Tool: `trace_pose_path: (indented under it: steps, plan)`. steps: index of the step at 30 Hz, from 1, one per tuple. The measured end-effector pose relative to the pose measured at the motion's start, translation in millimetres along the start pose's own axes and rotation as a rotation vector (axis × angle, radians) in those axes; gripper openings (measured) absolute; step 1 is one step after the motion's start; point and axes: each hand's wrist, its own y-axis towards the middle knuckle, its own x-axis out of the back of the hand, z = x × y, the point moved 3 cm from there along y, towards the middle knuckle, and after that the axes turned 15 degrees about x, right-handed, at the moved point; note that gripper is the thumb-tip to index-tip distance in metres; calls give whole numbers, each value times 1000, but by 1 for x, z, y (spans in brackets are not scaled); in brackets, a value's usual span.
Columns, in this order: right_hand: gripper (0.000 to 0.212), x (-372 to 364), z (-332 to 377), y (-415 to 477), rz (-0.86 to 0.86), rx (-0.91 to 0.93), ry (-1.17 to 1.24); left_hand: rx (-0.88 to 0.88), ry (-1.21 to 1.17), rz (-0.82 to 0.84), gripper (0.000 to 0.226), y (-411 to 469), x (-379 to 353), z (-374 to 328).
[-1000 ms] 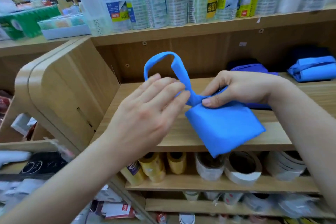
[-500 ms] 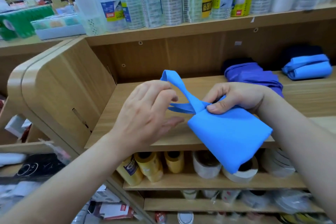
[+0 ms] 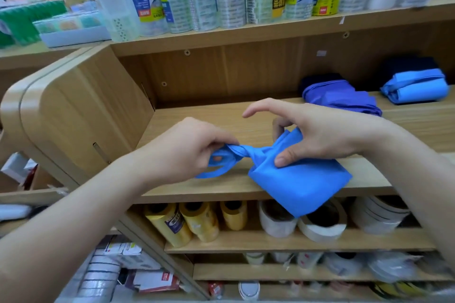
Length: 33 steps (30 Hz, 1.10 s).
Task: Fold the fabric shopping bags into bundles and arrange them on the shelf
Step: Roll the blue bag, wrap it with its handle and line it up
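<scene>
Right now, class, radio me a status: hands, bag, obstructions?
Left hand grips twisted handles. Right hand pinches blue bag at shelf front edge. Purple bag, blue bundle sit far right, apart.

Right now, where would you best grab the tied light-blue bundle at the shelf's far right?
Probably across the middle of the bundle, over its strap, coming from the open front of the shelf. The bundle lies lengthwise along the shelf, and the strap seems to hold the folds together there.

Left hand (image 3: 187,152) curled, knuckles up, fingertips pinched twisted handle (image 3: 242,150) of blue bag (image 3: 302,184). Right hand (image 3: 322,135) gripped bag's folded body, thumb pressed on top, index finger lifted, pointed left. Forearms bare, reached in from lower corners.
</scene>
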Motion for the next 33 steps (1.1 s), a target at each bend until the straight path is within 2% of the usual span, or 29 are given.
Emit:
trace_pose_path:
  steps: [2,4,5,7,9,11,15,17,20,22,24,25,27,29,31,33]
  plan:
    - [76,0,7,5,14,29,-97,112,-125,54,32,4,4,1]
    - [73,0,-1,9,-13,33,-38,211,-394,52,23,7,9,3]
    - [72,-2,-7,11,-45,19,98,262,-550,52,17,7,11,3]
    - [70,-12,-18,12,-64,2,549,330,-721,42,5,7,11,1]
    - [66,-28,-27,14,-34,38,973,359,-721,42,13,8,4,-3]
    - [53,-40,-26,18,-3,89,1136,379,-716,76,20,10,-5,-6]
    - [45,-49,-27,22,-64,112,1207,388,-831,232,35,11,-17,-7]
    - [40,-49,-30,21,-127,77,1209,396,-890,281,34,11,-20,-7]
    - [37,-51,-33,18,-243,25,1194,439,-919,238,22,11,-19,-4]
    - [45,-51,-38,16,-336,-26,1186,465,-1058,188,18,9,-20,7]
    - [55,-53,-41,15,-432,-69,1185,394,-1239,204,23,4,-24,14]
    - [51,-54,-42,16,-488,-79,1195,312,-1318,224,22,3,-27,13]
    - [27,-53,-42,18,-629,-98,1227,154,-1420,211,26,0,-34,6]
    - [12,-51,-42,18,-758,-145,1198,137,-1356,141,36,-6,-39,-3]
    - [15,-50,-41,16,-830,-192,1144,177,-1130,41,50,-14,-43,-8]
    - [17,-51,-39,14,-872,-228,1136,210,-868,-102,54,-19,-45,-12]
